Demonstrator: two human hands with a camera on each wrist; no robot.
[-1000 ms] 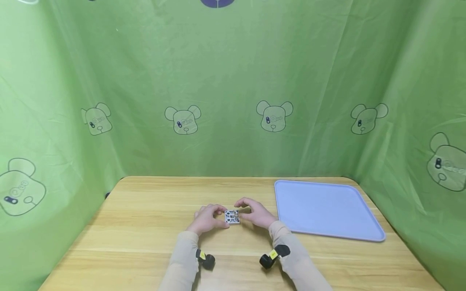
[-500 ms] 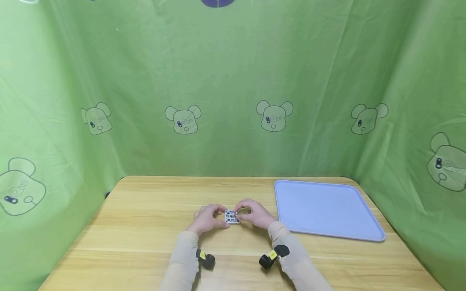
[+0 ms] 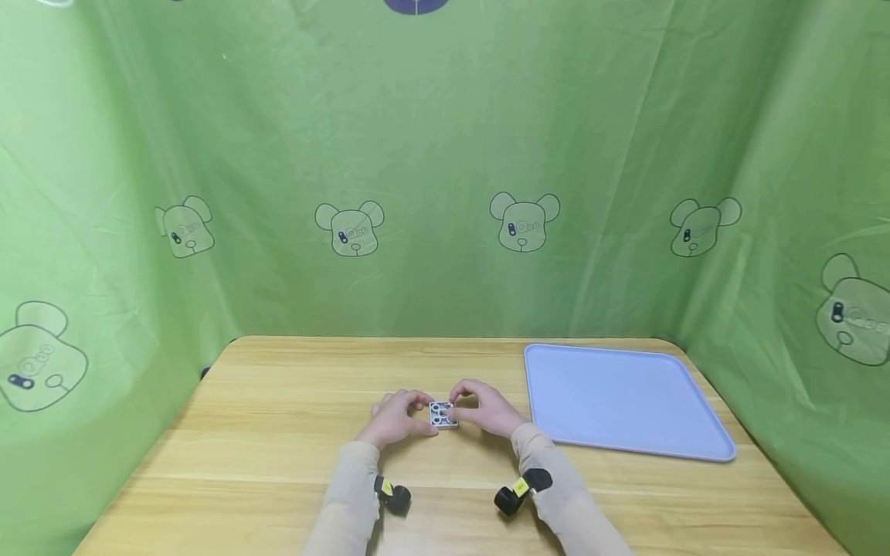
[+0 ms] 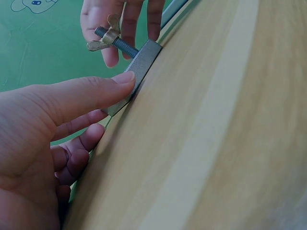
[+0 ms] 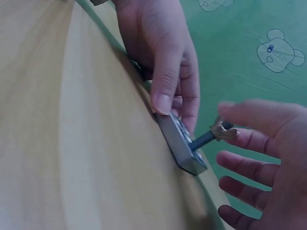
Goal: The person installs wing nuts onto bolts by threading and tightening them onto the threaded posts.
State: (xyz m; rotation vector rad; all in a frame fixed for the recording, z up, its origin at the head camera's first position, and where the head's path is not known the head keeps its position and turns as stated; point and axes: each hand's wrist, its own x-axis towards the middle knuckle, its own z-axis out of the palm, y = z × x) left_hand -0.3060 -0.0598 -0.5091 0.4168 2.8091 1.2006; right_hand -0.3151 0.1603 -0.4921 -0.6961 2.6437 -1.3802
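Observation:
A small square metal block [image 3: 441,414] with several round holes rests at the table's middle. From it rises a threaded bolt [image 5: 203,140] carrying a brass-coloured wing nut [image 4: 110,36] near its free end. My left hand [image 3: 393,417] grips the block's left side, thumb on the near edge and fingers on the far edge. My right hand [image 3: 490,409] is at the block's right side, thumb and index finger bent round the wing nut. In the right wrist view the thumb overlaps the wing nut's top, and the other fingers spread beside it.
A light blue tray [image 3: 626,401] lies on the wooden table [image 3: 278,432] at the back right, beyond the right forearm. Green curtains [image 3: 445,154] with bear-head prints hang behind and at both sides. Each wrist wears a black camera.
My right thumb and index finger have closed in from apart to round the wing nut, shifting slightly there since. The left hand and block stay where they were.

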